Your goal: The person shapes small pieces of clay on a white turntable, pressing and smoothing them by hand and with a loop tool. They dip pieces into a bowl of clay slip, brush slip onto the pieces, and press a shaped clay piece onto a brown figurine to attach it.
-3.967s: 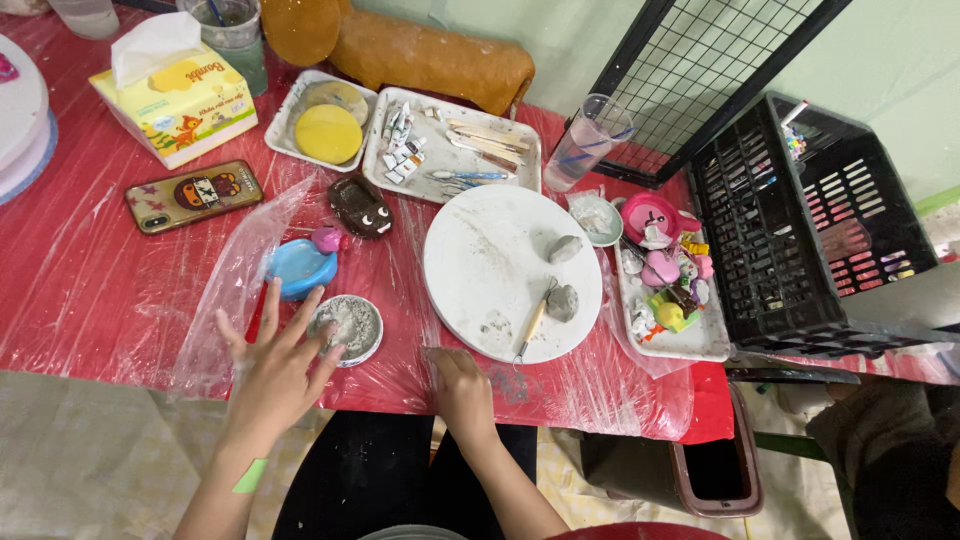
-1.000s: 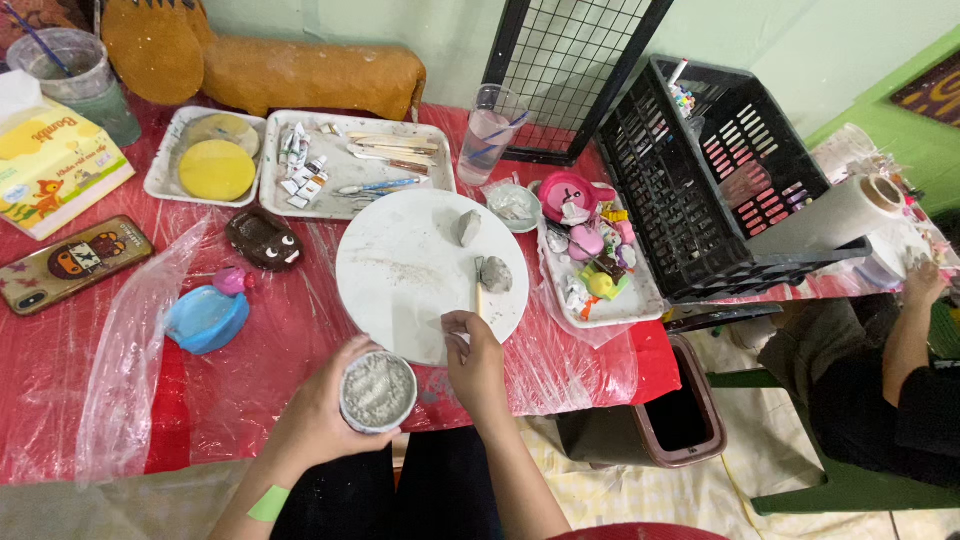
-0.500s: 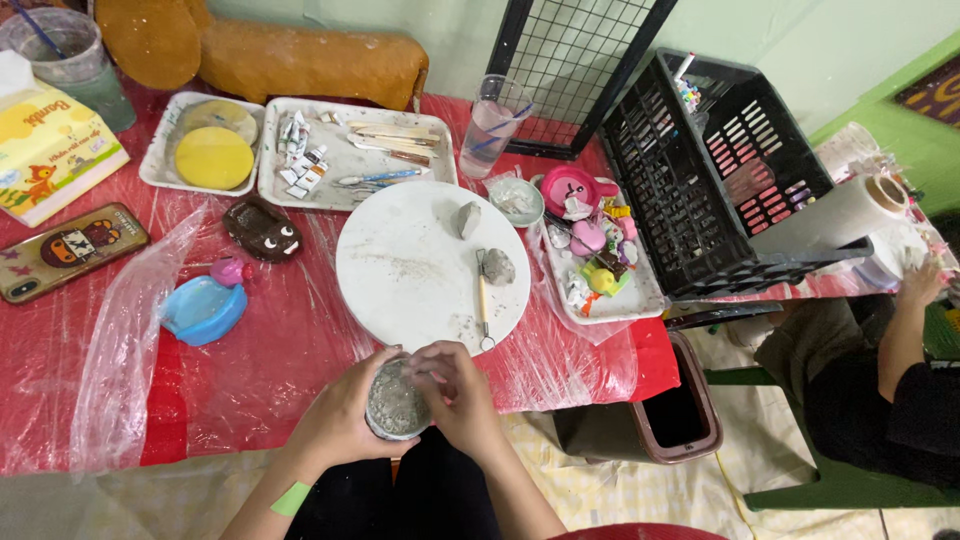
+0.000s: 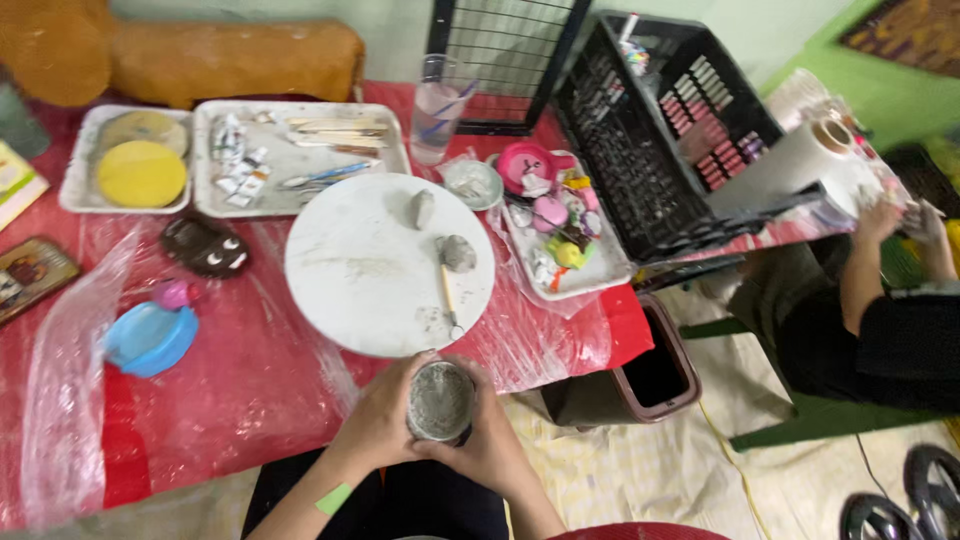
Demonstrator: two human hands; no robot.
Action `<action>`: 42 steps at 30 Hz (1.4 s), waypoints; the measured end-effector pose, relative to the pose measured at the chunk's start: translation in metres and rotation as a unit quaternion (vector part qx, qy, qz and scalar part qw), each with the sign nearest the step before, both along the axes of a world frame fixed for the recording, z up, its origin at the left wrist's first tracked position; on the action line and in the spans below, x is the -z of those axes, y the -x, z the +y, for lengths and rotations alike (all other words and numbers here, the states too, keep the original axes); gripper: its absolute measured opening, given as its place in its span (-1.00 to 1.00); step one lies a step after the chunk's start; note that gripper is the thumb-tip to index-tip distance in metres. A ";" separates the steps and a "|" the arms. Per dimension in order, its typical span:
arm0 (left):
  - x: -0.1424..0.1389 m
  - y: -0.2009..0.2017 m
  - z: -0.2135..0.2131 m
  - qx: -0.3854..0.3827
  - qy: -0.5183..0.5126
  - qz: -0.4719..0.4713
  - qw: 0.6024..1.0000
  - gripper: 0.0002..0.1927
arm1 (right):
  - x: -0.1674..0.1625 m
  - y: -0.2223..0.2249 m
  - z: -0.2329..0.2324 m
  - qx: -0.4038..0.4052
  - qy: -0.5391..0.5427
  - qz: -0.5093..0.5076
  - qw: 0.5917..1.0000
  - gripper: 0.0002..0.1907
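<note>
The small round clay-smeared dish (image 4: 440, 401) sits between both hands at the near edge of the table, just off the red plastic cover (image 4: 250, 390), its open face turned up toward the camera. The left hand (image 4: 385, 425) cups it from the left with fingers curled around the rim; the right hand (image 4: 490, 440) closes on it from the right and below, fingers wrapped against its wall. Being round, the dish has no long axis, and both hands are equally close, each touching it.

Just beyond the dish lies the white round board (image 4: 385, 265), with two grey clay lumps (image 4: 457, 252) on its far right part and a thin modelling tool (image 4: 449, 300) running near to far, its tip pointing at the dish.

To the left are a blue dish (image 4: 150, 338) and a dark brown figure with white eyes (image 4: 205, 247). Far left, a white tray holds a yellow disc (image 4: 141, 173); the next tray (image 4: 300, 155) carries small paint tubes and sticks. At the left edge sit a yellow carton corner (image 4: 15, 180) and a flat rectangular tin (image 4: 30, 275).

To the right, a tray of pink and yellow bits (image 4: 560, 235), then a black crate (image 4: 680, 130) and a white roll (image 4: 790, 165). Another person's hands (image 4: 900, 215) work at the far right.
</note>
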State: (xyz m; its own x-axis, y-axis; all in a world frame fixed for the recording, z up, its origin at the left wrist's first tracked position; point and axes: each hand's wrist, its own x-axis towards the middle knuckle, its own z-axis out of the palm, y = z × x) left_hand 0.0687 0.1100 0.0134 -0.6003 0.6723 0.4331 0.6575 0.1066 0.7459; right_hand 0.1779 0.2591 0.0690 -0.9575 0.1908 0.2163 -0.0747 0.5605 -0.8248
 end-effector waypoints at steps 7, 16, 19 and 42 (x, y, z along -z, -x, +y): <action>-0.013 -0.007 0.033 0.043 -0.041 0.000 0.998 0.16 | 0.004 -0.011 0.053 0.052 0.017 0.006 0.998 0.09; 0.006 0.070 -0.034 -0.110 0.252 0.209 0.938 -0.15 | 0.045 0.030 0.107 0.250 -0.109 0.003 0.962 -0.01; 0.028 0.079 -0.037 -0.141 0.231 0.283 0.920 -0.45 | 0.053 0.039 0.106 0.289 -0.088 0.012 0.953 -0.02; -0.004 0.131 0.017 -0.208 0.121 0.186 0.952 -0.33 | 0.025 0.086 0.019 0.191 -0.124 0.070 0.971 -0.76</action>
State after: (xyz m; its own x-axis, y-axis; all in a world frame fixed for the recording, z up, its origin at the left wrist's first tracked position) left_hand -0.0627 0.1275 0.0177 -0.6716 0.5171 0.5307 0.7350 0.5554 0.3890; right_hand 0.0915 0.2782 0.0435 -0.7843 0.4522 0.4246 0.0759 0.7493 -0.6578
